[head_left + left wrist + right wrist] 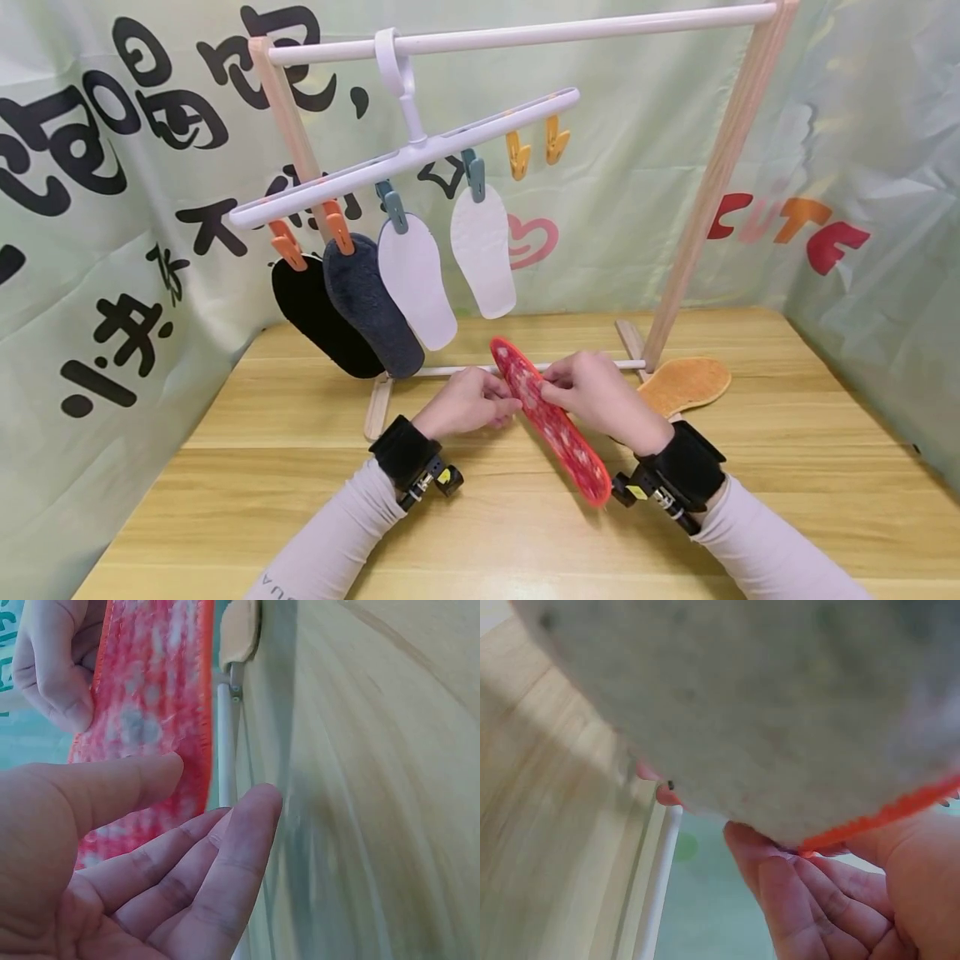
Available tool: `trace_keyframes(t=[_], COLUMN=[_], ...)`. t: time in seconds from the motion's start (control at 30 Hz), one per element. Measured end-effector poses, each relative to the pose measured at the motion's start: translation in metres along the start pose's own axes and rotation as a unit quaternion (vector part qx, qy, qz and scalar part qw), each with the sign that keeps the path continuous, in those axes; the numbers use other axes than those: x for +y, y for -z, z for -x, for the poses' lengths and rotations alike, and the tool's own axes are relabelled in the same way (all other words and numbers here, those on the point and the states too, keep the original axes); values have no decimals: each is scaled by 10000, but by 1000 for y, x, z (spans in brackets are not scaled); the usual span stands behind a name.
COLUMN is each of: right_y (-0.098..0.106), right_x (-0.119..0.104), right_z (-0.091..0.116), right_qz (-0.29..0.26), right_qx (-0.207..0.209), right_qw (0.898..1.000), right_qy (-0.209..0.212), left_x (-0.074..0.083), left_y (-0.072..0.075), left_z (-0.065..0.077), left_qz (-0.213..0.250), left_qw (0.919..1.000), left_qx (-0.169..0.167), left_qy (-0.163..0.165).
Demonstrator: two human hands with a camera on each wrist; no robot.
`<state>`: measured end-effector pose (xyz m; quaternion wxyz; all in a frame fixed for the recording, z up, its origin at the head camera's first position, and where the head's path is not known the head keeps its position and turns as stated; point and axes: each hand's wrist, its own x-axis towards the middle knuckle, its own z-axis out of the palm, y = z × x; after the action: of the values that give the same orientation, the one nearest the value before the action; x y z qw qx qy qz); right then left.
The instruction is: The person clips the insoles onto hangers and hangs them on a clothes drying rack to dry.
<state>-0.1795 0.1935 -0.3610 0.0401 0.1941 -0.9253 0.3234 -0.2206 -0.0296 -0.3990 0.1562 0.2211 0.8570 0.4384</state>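
A red patterned insole [555,425] with an orange stitched edge is held slanted above the wooden table. My right hand [600,398] pinches its edge between thumb and fingers. Close to the insole's left side is my left hand [472,404]; in the left wrist view its thumb and fingers [251,832] stand apart, with nothing pinched between them. Whether that thumb touches the insole I cannot tell. The right wrist view shows the insole's pale underside [742,712], which covers much of that frame.
A white hanger [416,154] hangs tilted from a rack bar [577,32]. Clips hold a black insole [318,321], a dark grey one [375,304] and two white insoles [483,254]. Two yellow clips [517,157] hold nothing. An orange-tan insole [690,383] lies by the rack's right foot.
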Motion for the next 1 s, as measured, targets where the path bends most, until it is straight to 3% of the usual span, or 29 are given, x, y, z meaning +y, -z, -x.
trace_keyframes(t=[0.23,0.5,0.73,1.0], right_y=[8,16,20,21], right_x=[-2,-2,1,4], right_z=[1,-1,-1,-1], right_qz=[-272,-508,-740,-970], right_qx=[99,230,447,453], right_qw=[9995,9983,9962,9940], right_qy=[-81,-156,-100,-215], left_x=[1,3,8,12], left_y=[2,5,6,6], left_z=[0,-1,-1,-2], left_qz=[723,1349,1868,2061], left_qw=[9972,9907,9812,9755], left_qx=[-46,123,441,729], left_qy=[160,-134,-203,-243])
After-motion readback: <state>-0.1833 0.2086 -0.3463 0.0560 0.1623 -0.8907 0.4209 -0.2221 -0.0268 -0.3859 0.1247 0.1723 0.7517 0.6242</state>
